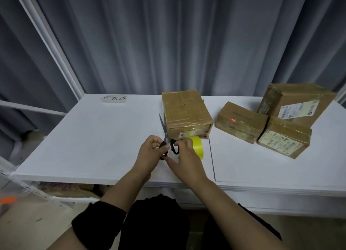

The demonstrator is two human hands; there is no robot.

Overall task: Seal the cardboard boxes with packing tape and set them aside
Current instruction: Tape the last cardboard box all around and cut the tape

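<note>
- At the middle of the table (93,146), just before the nearest box (187,114): scissors (164,129) gripped at 1 black loop by the curled left hand (149,152), blades pointing away.
- Other loop pinched by the right hand (187,158), likely handing the tool across for a cut.
- Yellow tape roll (197,146) upright beneath that hand, just beside the box front, ready for pulling; gripped or not, cannot tell.
- 3 more boxes (241,122) clustered far right, apparently set aside.

A smooth, matt white table (93,137) holds brown cardboard boxes (185,111), their taped faces slightly glossy. At the table's middle are a shiny yellow plastic tape roll (196,145) and scissors (164,133) with grey metal blades and black plastic handles. Behind the table hangs a matt grey cloth curtain (168,43).
</note>
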